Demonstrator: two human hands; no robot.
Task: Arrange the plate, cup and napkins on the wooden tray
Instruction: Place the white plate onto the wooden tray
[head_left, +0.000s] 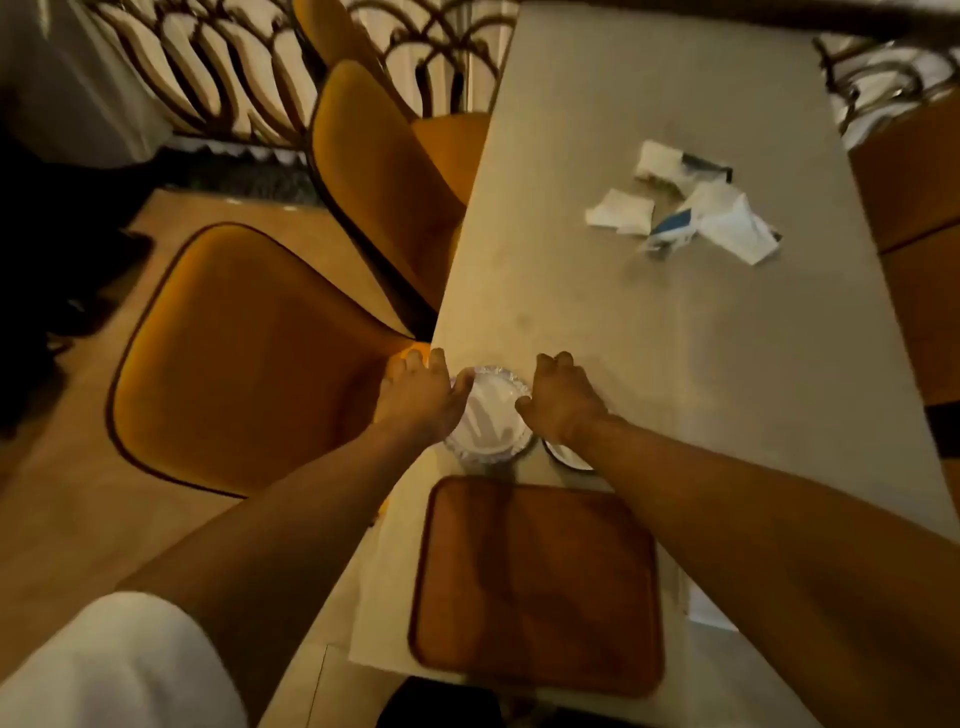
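A small white plate with a frilled rim (491, 421) lies on the table just beyond the wooden tray (537, 587). My left hand (421, 395) grips the plate's left edge and my right hand (561, 397) grips its right edge. Part of a cup's dark-rimmed white mouth (566, 457) shows under my right wrist; the rest of it is hidden. The square brown tray sits bare at the near table edge. White napkins (621, 210) lie loose farther up the table, beside a blue and white packet (675, 234).
The beige table (675, 364) runs away from me. Two mustard-yellow chairs (249, 364) stand at its left side, close to the table edge. Another wooden chair (914, 182) is at the right. A patterned screen stands behind.
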